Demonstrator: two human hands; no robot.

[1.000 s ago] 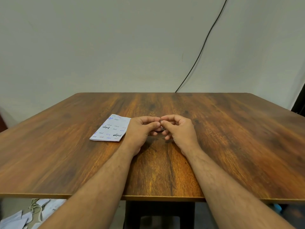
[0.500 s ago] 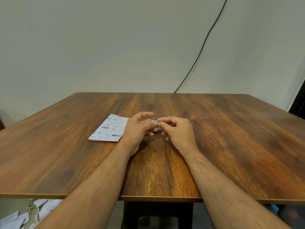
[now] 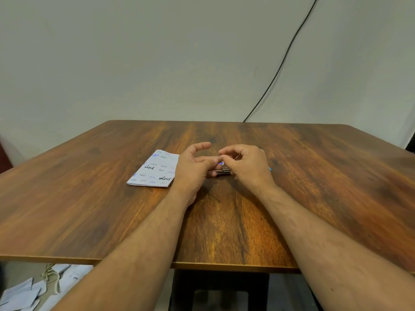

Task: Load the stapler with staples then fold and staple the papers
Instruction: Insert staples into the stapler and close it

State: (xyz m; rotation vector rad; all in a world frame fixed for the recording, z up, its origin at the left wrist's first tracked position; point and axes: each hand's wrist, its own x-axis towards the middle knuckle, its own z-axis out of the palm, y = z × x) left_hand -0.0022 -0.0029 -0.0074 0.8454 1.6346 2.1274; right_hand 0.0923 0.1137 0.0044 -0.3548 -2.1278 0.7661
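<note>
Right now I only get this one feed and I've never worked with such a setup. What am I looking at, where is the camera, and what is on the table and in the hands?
There is no machine here: a person works with two bare hands. The single picture comes from a wide-angle camera worn on the person's head, looking forward and down, so both forearms reach in from the bottom edge.

The surface is a wooden table. On it, left of the hands, lies a folded paper covered in handwriting.

The left hand and right hand meet at the middle of the table around a small metal stapler. The left hand holds it from the side, while the right hand's fingertips pinch at its top. It is mostly hidden, so I cannot tell whether staples are in it.

A black cable runs down the wall behind.
</note>
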